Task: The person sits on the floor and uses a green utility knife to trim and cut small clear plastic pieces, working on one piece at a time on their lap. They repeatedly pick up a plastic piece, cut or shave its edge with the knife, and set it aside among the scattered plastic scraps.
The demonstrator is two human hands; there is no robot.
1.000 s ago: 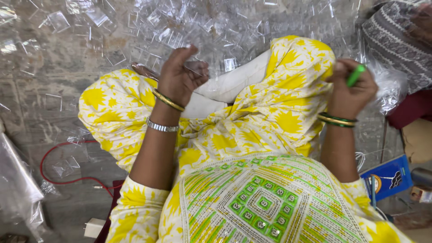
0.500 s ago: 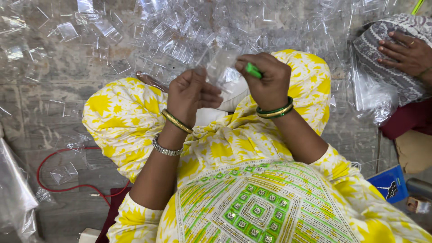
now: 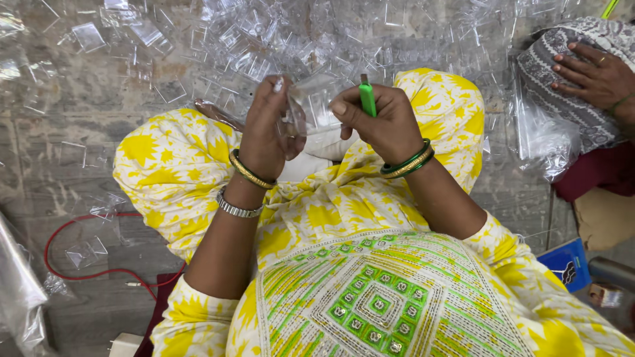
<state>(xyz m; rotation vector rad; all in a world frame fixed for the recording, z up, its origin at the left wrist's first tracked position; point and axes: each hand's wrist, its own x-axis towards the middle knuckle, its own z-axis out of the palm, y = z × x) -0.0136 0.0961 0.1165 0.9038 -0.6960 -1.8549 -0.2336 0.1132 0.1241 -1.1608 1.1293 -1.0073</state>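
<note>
Your left hand [image 3: 268,129] pinches a clear plastic piece [image 3: 311,106]; your right hand [image 3: 380,122], at three o'clock, clamps a green tool [image 3: 367,99]. You seem mid-trim; next, steady alignment.

There is only one view, from a camera on the person's head. It looks almost straight down, along the chest and the folded knees, to the floor [image 3: 73,132]. It is near: both hands meet just above the middle of the picture, the left hand [image 3: 268,132] beside the right hand [image 3: 383,122]. The lap fills the 6 o'clock part. At 2 o'clock, at the edge, another person's hand [image 3: 595,76] comes into view.
</note>
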